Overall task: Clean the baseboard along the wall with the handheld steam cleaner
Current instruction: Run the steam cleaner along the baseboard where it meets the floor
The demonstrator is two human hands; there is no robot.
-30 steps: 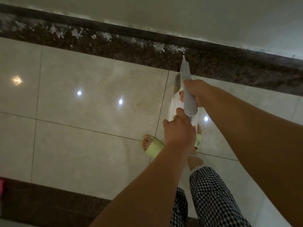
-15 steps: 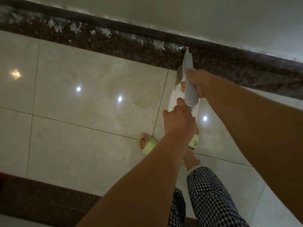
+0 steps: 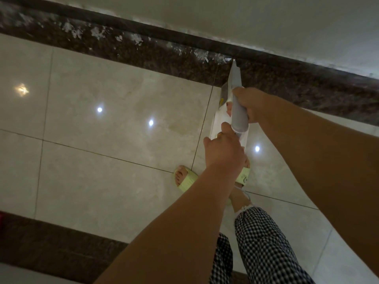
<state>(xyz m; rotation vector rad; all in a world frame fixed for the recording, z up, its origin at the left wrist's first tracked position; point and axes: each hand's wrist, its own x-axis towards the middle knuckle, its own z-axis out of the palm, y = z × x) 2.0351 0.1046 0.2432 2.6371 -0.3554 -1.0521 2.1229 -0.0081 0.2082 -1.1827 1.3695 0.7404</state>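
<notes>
I hold the handheld steam cleaner (image 3: 236, 103), grey with a white body, pointed away from me. Its narrow nozzle tip touches the foot of the dark baseboard (image 3: 266, 53), which runs along the pale wall. My right hand (image 3: 253, 103) grips the grey barrel from the right. My left hand (image 3: 224, 150) grips the rear end of the cleaner just below it. White flecks and smears (image 3: 98, 32) cover the dark speckled border strip (image 3: 143, 52) left of the nozzle; the strip to its right looks darker and free of flecks.
Glossy beige floor tiles (image 3: 112, 140) with light reflections spread to the left. My feet in pale green slippers (image 3: 185, 179) stand under the cleaner, with checkered trousers (image 3: 264, 249) below. Another dark stone band (image 3: 51, 240) crosses the lower left.
Both hands have pushed the cleaner forward, so the nozzle tip has travelled up across the speckled strip to the foot of the baseboard. The grips are the same.
</notes>
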